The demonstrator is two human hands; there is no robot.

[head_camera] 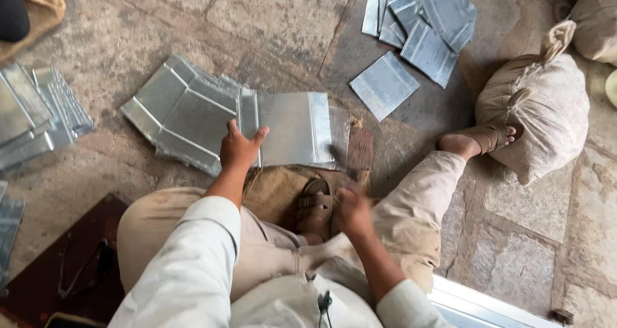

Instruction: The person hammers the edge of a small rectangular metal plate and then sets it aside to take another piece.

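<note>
Left grip (239,149) presses metal sheet (292,128) on stone floor (283,19).

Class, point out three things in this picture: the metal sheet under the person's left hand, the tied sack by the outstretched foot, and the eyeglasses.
metal sheet (292,128), head view, its flat middle.
tied sack (543,106), head view, its bulging side.
eyeglasses (87,270), head view, the frame.

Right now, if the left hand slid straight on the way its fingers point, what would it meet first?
The left hand already rests on the folded metal sheet; going on, it would cross that sheet, then bare stone floor, as far as visible.

Metal workshop, stone floor (283,19), cut sheets (421,19)
</note>
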